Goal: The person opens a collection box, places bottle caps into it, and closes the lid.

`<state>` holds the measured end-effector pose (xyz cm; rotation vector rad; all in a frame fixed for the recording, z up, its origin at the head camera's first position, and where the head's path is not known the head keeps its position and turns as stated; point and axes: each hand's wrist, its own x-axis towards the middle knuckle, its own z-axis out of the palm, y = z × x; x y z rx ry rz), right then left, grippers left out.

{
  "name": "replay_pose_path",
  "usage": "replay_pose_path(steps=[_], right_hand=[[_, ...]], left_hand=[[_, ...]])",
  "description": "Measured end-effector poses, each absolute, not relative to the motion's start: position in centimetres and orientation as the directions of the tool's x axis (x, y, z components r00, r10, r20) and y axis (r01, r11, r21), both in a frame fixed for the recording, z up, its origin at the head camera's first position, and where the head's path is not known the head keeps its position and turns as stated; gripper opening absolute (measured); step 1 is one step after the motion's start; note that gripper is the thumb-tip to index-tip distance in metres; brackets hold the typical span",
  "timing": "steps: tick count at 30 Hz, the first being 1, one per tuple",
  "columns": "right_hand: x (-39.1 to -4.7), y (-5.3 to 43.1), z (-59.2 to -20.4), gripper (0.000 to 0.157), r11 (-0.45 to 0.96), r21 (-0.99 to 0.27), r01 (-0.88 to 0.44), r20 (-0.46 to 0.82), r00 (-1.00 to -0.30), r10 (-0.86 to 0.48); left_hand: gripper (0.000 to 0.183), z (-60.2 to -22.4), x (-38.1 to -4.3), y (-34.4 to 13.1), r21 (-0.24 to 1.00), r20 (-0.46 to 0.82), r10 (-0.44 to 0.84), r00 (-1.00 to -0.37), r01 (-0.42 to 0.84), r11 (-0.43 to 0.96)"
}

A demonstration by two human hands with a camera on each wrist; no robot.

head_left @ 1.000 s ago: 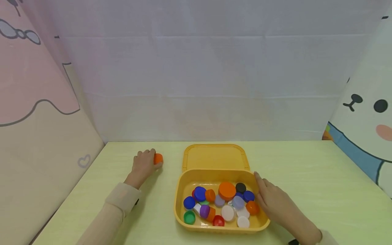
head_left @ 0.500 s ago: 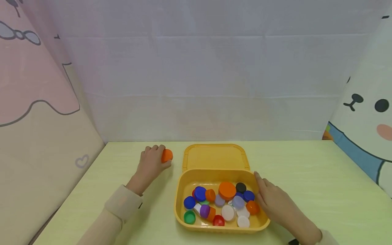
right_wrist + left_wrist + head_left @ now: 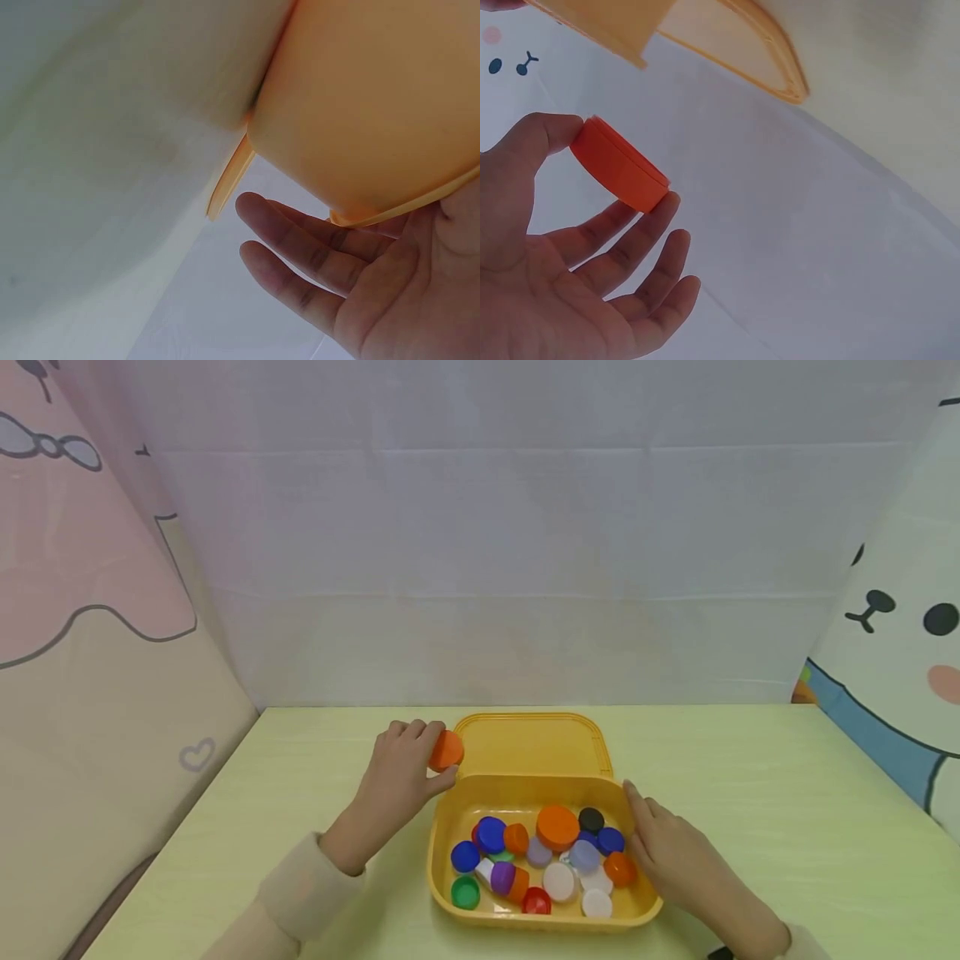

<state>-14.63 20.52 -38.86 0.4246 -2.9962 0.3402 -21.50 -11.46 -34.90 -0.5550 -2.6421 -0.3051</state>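
Note:
My left hand (image 3: pixel 405 768) pinches an orange bottle cap (image 3: pixel 447 750) between thumb and fingertips, raised near the left corner of the yellow lid. In the left wrist view the cap (image 3: pixel 619 165) is seen edge-on, with the other fingers loosely bent below it. A yellow plastic box (image 3: pixel 491 787) holds many bottle caps, among them a large orange cap (image 3: pixel 557 827), a black cap (image 3: pixel 591 819), a green cap (image 3: pixel 465 892) and a red cap (image 3: pixel 536 901). My right hand (image 3: pixel 678 852) rests against the box's right rim; in the right wrist view its fingers (image 3: pixel 289 232) reach out loosely beside the wall.
Behind the box, its yellow lid (image 3: pixel 532 743) lies folded back on the pale yellow-green table (image 3: pixel 750 777). A white cloth (image 3: pixel 525 568) hangs at the table's far edge, and printed cloths stand at left and right.
The left hand has moved right with the orange cap, from the table's left part to beside the lid, and the cap has tilted. The right hand and the box have stayed in place.

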Motion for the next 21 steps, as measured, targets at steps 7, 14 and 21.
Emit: replay_pose_path(steps=[7, 14, 21], right_hand=[[-14.7, 20.5, -38.9, 0.054, 0.937, -0.204, -0.285, 0.123, -0.957, -0.264], [-14.6, 20.5, -38.8, 0.055, 0.936, -0.205, -0.285, 0.119, -0.957, -0.265], [-14.6, 20.5, -38.8, 0.055, 0.938, -0.207, -0.279, 0.112, -0.959, -0.261]], left_hand=[[0.047, -34.5, -19.2, -9.3, 0.079, 0.420, 0.446, -0.791, 0.521, 0.850], [0.047, -35.2, -17.3, -7.4, 0.069, 0.360, 0.549, -0.755, 0.608, 0.791], [0.045, -36.3, -15.9, -5.8, 0.030, 0.297, 0.658, -0.692, 0.696, 0.718]])
